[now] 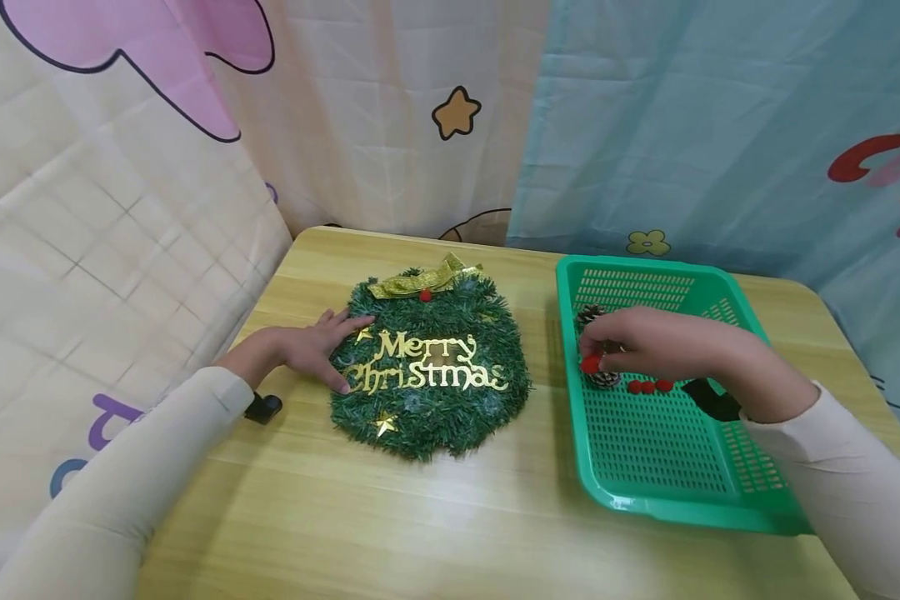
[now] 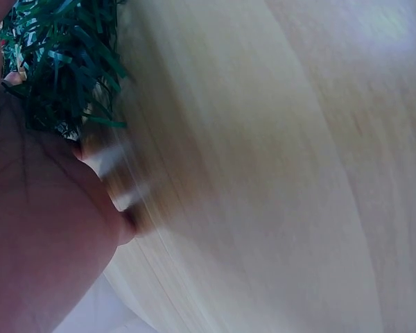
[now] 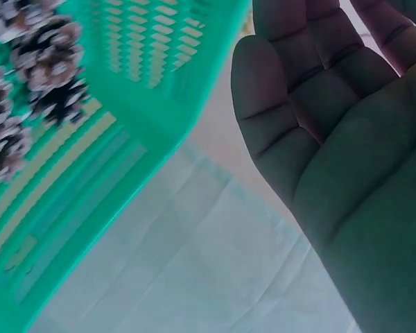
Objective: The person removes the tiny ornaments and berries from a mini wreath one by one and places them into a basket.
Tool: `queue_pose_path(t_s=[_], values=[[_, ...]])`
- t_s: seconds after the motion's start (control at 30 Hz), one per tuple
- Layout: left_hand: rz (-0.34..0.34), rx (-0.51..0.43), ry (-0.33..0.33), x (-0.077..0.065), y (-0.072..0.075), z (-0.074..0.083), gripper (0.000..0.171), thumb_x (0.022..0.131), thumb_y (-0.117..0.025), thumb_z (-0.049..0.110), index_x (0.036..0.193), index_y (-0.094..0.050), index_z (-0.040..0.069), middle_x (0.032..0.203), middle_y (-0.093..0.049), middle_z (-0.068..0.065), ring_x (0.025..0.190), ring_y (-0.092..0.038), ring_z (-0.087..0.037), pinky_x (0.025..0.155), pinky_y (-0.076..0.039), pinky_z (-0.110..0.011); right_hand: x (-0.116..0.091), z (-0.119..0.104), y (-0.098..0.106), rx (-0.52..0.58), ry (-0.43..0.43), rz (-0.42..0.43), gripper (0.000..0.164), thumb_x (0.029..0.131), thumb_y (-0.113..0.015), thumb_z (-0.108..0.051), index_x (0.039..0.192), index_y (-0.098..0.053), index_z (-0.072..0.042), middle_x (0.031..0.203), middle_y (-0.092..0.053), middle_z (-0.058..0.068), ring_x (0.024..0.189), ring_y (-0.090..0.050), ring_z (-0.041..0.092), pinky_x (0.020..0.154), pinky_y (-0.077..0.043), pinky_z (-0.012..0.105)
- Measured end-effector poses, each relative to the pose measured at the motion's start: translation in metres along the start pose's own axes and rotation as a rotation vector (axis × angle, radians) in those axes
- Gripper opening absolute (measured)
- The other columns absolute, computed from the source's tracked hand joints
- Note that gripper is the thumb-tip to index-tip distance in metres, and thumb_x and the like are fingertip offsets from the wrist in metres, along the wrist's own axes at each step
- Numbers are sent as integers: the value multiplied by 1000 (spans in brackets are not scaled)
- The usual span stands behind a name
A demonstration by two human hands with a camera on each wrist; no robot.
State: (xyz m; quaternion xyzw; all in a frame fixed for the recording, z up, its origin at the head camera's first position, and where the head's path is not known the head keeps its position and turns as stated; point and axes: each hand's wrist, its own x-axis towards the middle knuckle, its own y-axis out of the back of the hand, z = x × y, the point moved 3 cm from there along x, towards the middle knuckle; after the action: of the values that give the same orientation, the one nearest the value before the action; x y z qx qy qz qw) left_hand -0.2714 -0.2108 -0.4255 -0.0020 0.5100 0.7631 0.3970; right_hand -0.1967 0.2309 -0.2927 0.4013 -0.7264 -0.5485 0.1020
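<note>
A green wreath [image 1: 438, 433] lies on the table with gold "Merry Christmas" lettering [image 1: 442, 375], gold stars [image 1: 385, 423], a gold ribbon [image 1: 416, 285] and a red pom-pom [image 1: 425, 295] on it. My left hand [image 1: 311, 343] rests with spread fingers at the wreath's left edge; in the left wrist view it lies beside the green tinsel [image 2: 73, 62]. Over the green basket [image 1: 577, 433], my right hand [image 1: 656, 340] pinches a red pom-pom [image 1: 590, 364] between thumb and fingertips. Pine cones [image 1: 603, 379] lie partly hidden below that hand. The right wrist view shows its palm [image 3: 374, 173], not the pom-pom.
Several red pom-poms [image 1: 648, 387] lie in a row in the basket. More of the pine cones show in the right wrist view. The wooden table [image 1: 435, 525] has curtains [image 1: 390, 150] behind it and to its left. Black straps sit at both wrists.
</note>
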Motion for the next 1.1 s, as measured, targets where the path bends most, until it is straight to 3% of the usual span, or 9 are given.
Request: queue_pose_path(t_s=[0.23, 0.43, 0.63, 0.9, 1.1], values=[[-2, 5, 11, 1, -1, -1, 122, 77, -83, 46, 161, 2, 25, 160, 17, -28, 142, 19, -52, 107, -2, -74, -28, 22, -5, -3, -74, 60, 19, 96, -65, -10, 104, -64, -27, 98, -60, -14, 85, -56, 10, 73, -50, 29], [-6, 0, 15, 0, -2, -1, 121, 77, -83, 46, 161, 3, 27, 160, 18, -26, 142, 20, -51, 108, -2, -74, -40, 40, -12, 39, -130, 29, 18, 97, -64, -10, 99, -63, -27, 90, -59, -12, 78, -57, 12, 66, -47, 28], [6, -6, 8, 0, -1, -1, 120, 78, -83, 44, 161, 1, 25, 160, 17, -28, 142, 20, -52, 107, 0, -74, -36, 58, -24, 84, -128, -5, 15, 96, -63, -7, 97, -64, -22, 88, -60, -8, 78, -55, 17, 65, -45, 29], [4, 1, 7, 0, 0, 0, 120, 78, -83, 44, 161, 2, 24, 159, 17, -29, 141, 20, -53, 107, 0, -74, -23, 75, -47, 93, -48, -55, 14, 95, -65, -6, 92, -61, -20, 82, -55, -9, 73, -47, 9, 62, -40, 29], [2, 2, 5, 1, 0, 1, 121, 78, -83, 44, 161, 2, 23, 159, 17, -30, 141, 19, -53, 107, -1, -75, -20, 80, -55, 94, -68, -70, 15, 93, -64, -3, 91, -61, -18, 80, -54, -8, 71, -46, 9, 61, -40, 29]])
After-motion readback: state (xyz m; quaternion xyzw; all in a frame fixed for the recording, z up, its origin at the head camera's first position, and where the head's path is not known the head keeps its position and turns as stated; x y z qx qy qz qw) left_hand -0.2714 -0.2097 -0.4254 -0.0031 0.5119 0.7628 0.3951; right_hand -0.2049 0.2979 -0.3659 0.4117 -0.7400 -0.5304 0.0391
